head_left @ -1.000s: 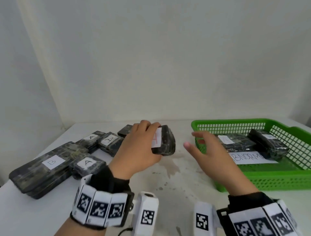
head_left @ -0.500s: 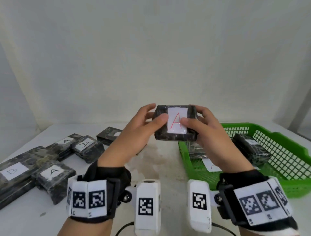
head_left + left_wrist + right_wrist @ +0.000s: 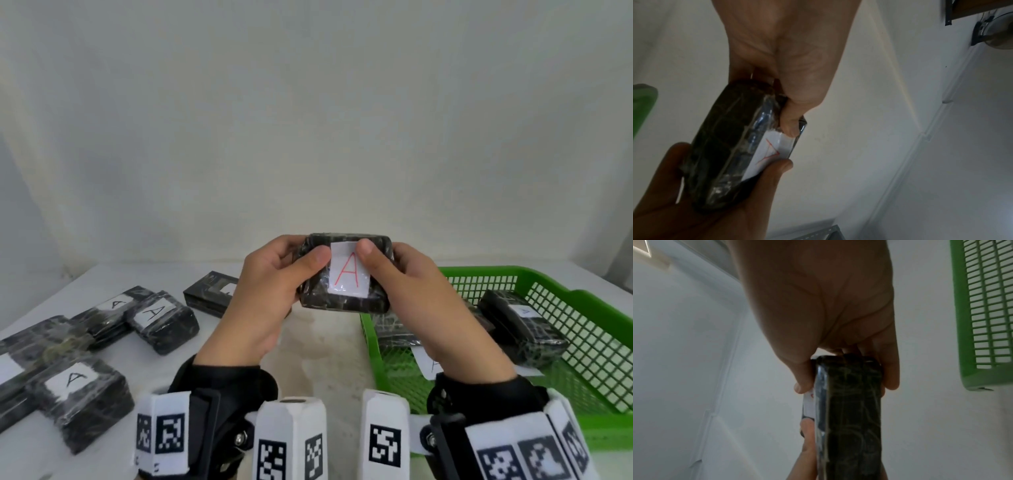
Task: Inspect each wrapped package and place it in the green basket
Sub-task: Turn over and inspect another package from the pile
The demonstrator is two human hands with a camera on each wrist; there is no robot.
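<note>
A dark wrapped package point(image 3: 346, 294) with a white label bearing a red "A" point(image 3: 349, 277) is held up in front of me, label facing me. My left hand point(image 3: 294, 263) grips its left end and my right hand point(image 3: 387, 263) grips its right end, both thumbs on the label's upper corners. The left wrist view shows the package point(image 3: 725, 138) edge-on, and so does the right wrist view point(image 3: 851, 418). The green basket point(image 3: 582, 298) stands to the right on the table, just below and beside my right hand.
Two wrapped packages point(image 3: 520, 325) point(image 3: 394, 329) and a white sheet point(image 3: 428, 363) lie in the basket. Several labelled packages sit at the left of the white table, among them two marked "A" point(image 3: 161, 318) point(image 3: 78, 387). A pale wall stands close behind.
The package was in my left hand alone low over the table; it came up and my right hand joined. Since then both thumbs have slid to the label's top.
</note>
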